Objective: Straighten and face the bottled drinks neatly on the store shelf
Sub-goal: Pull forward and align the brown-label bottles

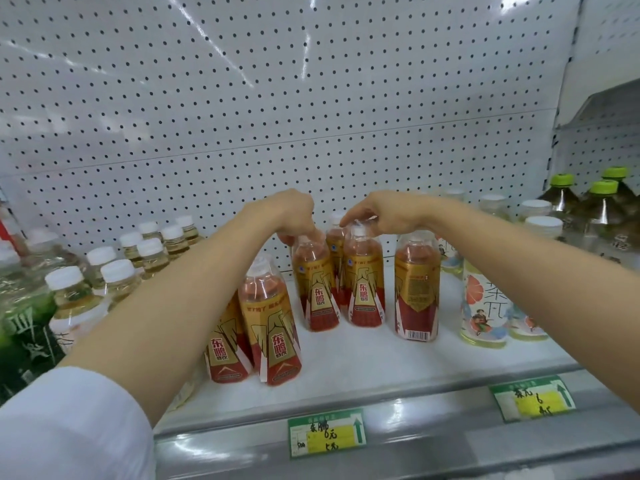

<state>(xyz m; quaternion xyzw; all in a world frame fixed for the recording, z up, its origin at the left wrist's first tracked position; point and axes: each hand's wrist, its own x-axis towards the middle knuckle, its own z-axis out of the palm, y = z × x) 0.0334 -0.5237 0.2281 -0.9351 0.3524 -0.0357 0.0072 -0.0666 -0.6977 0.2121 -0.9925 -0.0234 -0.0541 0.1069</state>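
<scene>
The left hand pinches the cap of one red-and-gold bottle; the right hand closes its fingertips on the neighbouring bottle, though how firm that grip is looks unclear. Both stand mid-shelf. Twisting from the caps could tip these tall bottles into the rear one, or knock the barcode-out bottle just beside.

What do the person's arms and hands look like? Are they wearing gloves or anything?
No gloves. Both hands, the left hand and the right hand, are bare, with no rings or watch showing. The left arm has a white sleeve pushed up near the elbow, leaving the forearm uncovered. The right forearm is bare too; any sleeve on it is out of the picture.
</scene>
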